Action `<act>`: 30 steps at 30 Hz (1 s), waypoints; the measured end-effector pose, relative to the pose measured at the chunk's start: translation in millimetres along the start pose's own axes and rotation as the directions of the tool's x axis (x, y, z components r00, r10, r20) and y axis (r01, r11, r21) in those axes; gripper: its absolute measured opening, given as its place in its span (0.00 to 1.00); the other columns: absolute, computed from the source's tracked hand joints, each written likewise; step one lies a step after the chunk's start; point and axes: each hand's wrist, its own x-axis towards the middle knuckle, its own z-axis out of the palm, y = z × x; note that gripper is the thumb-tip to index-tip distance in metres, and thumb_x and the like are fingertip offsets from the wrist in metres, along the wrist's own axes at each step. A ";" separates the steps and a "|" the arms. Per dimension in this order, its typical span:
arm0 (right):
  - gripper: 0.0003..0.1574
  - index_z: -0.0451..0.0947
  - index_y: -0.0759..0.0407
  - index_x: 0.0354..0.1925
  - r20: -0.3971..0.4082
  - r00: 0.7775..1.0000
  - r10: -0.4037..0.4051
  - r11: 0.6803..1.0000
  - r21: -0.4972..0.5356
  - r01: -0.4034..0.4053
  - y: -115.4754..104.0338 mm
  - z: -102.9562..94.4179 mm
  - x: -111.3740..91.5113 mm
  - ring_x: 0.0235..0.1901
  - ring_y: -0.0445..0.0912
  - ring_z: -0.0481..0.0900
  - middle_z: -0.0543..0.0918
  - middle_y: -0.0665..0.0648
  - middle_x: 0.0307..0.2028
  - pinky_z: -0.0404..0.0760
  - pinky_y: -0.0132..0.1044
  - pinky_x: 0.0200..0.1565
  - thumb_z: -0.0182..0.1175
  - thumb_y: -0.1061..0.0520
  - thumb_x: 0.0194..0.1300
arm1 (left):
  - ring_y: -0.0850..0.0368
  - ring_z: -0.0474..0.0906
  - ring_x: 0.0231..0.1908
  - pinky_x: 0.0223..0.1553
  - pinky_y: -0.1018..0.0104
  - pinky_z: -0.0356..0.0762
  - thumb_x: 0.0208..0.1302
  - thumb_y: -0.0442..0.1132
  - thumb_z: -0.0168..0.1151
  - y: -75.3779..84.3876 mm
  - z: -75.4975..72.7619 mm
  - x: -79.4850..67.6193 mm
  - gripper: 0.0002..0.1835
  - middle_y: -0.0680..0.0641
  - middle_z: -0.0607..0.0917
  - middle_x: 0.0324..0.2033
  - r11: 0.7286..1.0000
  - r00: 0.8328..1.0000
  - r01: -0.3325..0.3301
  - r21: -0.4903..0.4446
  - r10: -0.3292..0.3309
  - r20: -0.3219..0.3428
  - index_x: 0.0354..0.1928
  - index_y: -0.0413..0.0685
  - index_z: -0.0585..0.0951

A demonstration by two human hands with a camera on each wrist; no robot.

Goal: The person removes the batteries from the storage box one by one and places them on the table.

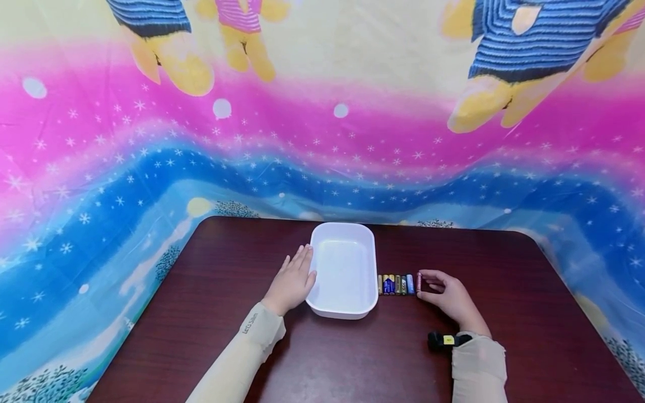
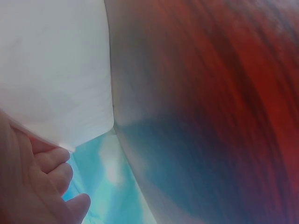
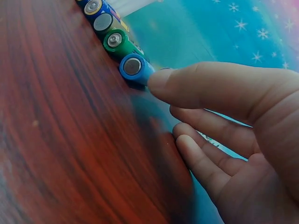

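A white plastic tub stands on the table, and my left hand rests against its left side with fingers straight. In the left wrist view the fingertips touch the tub wall. Beside the tub's right side several batteries lie in a row, side by side. A light blue battery ends the row, next to a green battery. My right hand pinches a pink battery by its ends between thumb and finger, just right of the row. In the right wrist view the thumb hides that battery.
The dark red-brown wooden table has rounded far corners. Behind it hangs a colourful printed cloth that reaches the table's back edge. A black strap with a yellow label sits at my right wrist.
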 end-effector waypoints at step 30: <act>0.33 0.72 0.61 0.59 0.025 1.000 -0.006 0.996 -0.089 0.008 2.0 3.3 4.1 0.50 0.59 0.74 0.73 0.66 0.54 0.74 0.54 0.50 0.68 0.55 0.56 | 0.54 0.44 0.71 0.68 0.49 0.48 0.73 0.51 0.37 0.7 -0.3 -0.3 0.32 0.45 0.53 0.71 1.000 1.000 0.001 0.002 -0.001 0.004 0.72 0.42 0.51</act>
